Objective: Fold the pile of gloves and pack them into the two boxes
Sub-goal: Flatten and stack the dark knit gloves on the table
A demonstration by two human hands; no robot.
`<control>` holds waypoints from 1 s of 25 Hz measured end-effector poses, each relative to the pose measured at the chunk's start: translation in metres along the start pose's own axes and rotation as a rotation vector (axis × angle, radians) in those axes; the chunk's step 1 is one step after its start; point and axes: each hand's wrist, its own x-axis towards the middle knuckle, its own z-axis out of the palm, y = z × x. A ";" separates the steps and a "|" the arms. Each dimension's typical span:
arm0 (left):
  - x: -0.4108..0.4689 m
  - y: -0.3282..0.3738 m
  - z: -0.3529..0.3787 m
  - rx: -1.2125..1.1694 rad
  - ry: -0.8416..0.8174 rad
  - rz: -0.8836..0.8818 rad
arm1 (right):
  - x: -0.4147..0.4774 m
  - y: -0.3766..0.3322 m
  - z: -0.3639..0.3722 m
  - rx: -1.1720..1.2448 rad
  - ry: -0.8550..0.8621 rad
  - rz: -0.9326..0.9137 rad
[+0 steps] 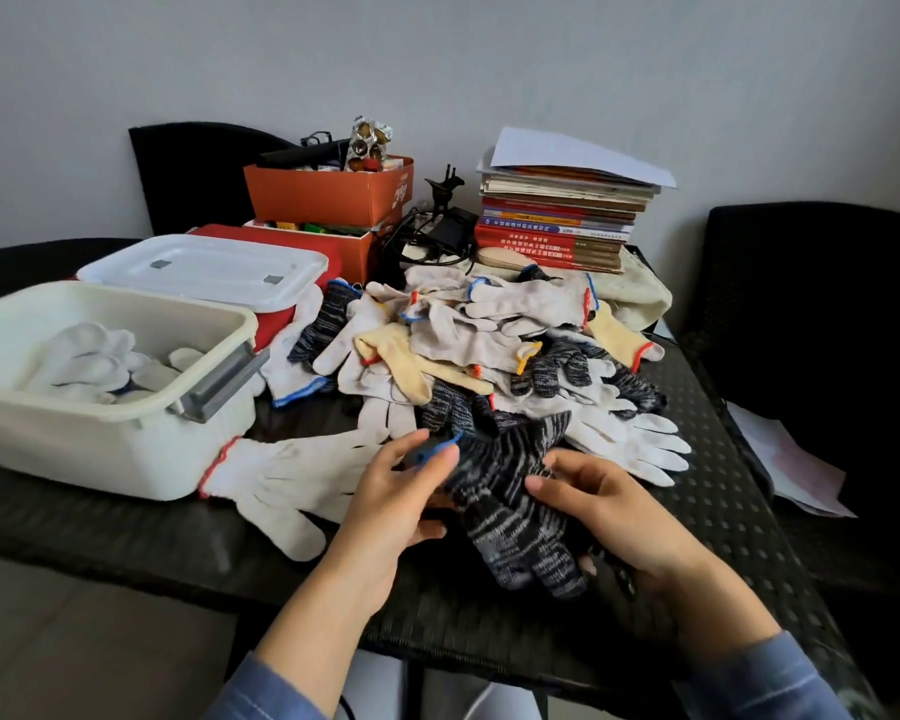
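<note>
1. The left hand [401,491] pinches the blue-edged cuff of a dark glove [510,511], with the fingers curled over the top and the thumb beneath
2. The right hand [609,511] grips the same glove at its finger end, thumb on top and fingertips tucked under the knit
3. The dark glove is a coarse black-and-grey flecked knit, held just above the near edge of the table [707,511], whose top is a dark woven mesh
4. Behind it the pile of gloves [468,345] lies loose and tangled: cream, pale yellow and dark flecked cotton knits with red, blue and yellow cuff trim
5. One white glove [287,475] with a red cuff lies flat beside the pile, its cuff touching the open box [74,449]
6. The open box is a smooth, rounded cream plastic tub with a grey handle; soft white gloves [89,361] sit inside
7. The second box [204,267] behind it has a flat white lid on
8. A stack of books [557,220] stands at the back
</note>
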 end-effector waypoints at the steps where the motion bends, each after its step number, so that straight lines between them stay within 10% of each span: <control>1: -0.001 -0.002 -0.001 0.094 0.020 0.006 | -0.002 0.001 -0.001 -0.037 -0.019 0.033; 15: 0.017 -0.010 0.001 1.081 0.451 0.470 | 0.062 0.015 -0.006 -1.116 0.358 0.110; 22: 0.021 -0.020 0.005 1.239 0.522 0.646 | 0.059 0.012 0.000 -1.013 0.671 -0.143; 25: 0.020 -0.022 0.007 1.403 0.544 0.706 | 0.067 0.025 0.001 -1.230 0.550 -0.147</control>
